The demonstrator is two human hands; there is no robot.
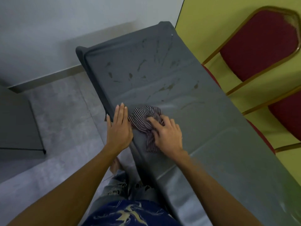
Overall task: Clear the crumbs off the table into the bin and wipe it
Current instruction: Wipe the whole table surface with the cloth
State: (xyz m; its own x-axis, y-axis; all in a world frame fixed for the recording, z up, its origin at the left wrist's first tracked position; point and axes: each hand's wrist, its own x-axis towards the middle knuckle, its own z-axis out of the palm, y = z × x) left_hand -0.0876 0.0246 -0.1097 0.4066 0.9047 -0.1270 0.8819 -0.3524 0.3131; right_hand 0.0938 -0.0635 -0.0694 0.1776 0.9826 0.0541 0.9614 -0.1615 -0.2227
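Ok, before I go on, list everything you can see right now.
table: 1, grey, centre
cloth: 1, dark-and-white striped, bunched on table near its left edge
marks: several, dark, far half of table
chairs: 2, red, gold frames, right of table
object: 1, dark grey, floor at left, kind unclear
bin: none in view
jeans: 1, blue-grey, below, left of table
shirt: 1, navy, pale print, bottom
left grip: 1, bare hand, flat on table's left edge
right grip: 1, bare hand, fingers curled on cloth
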